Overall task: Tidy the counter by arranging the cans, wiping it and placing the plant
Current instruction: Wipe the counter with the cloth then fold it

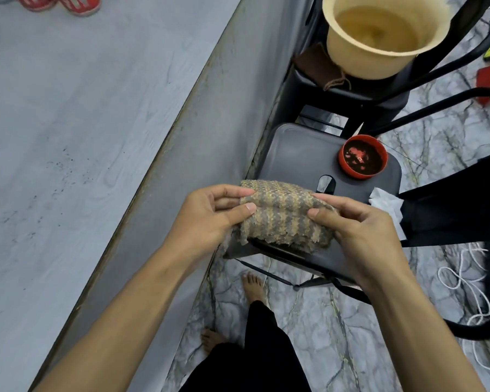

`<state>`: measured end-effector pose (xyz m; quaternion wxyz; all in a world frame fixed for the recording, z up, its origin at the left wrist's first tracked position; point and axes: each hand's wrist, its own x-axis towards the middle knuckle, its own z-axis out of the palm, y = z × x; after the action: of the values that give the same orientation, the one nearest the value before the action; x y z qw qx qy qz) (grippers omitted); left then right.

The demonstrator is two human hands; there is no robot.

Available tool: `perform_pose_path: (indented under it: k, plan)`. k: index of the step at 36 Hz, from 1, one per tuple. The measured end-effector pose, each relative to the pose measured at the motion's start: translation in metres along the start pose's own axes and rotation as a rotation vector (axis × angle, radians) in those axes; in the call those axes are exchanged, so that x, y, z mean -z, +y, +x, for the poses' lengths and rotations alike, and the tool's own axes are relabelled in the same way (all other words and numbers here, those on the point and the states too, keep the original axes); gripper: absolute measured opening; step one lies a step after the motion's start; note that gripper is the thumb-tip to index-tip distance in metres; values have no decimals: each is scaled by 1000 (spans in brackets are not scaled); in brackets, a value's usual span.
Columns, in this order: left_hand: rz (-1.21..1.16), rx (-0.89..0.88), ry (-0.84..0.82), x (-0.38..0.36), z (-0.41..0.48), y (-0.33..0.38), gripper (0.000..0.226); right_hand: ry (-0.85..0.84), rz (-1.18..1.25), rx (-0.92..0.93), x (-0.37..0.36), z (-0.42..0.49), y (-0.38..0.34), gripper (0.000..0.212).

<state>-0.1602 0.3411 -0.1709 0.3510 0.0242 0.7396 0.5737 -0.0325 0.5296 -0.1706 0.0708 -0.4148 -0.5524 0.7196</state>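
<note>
Stage: I judge this as wipe prep, cloth in hand, not yet on the surface.
L grip: left hand pinches the cloth's left edge, thumb on top.
R grip: right hand pinches the right edge, fingers closed on the fabric.
Cloth: 1 knitted rag, stretched btwn both grips, over the front of the nearer chair.
Surface: grey counter lies left of the L grip; dark specks on it, so wiping looks undone.
Cans: 2 red ones seen, far up-left of the grips at the frame edge, cropped; can't tell if arranged.
Plant: none visible. 1 small red pot w/ soil, just beyond the R grip on the chair seat; 1 big cream pot further beyond, on a 2nd chair.
Extras: 1 white tissue right of the R grip.
Left to do: wipe, place plant, prob. check cans.
</note>
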Motion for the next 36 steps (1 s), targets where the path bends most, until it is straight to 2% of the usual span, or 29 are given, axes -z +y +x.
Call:
perform_pose_path:
  k: [6, 20, 24, 30, 36]
  plan:
    - [-30, -77, 49, 26, -32, 36, 24, -127, -16, 136, -19, -21, -43, 28]
    - [-103, -294, 318, 113, -91, 98, 30, -415, -70, 321, -115, -42, -123, 27]
    - [-81, -293, 406, 147, -95, 102, 35, -456, -163, 375, -156, -35, -133, 24]
    - [-99, -228, 492, 191, -90, 100, 38, -564, -200, 336, -211, -22, -129, 23]
    - [-84, -149, 520, 219, -77, 83, 23, -568, -289, 325, -242, -14, -112, 25]
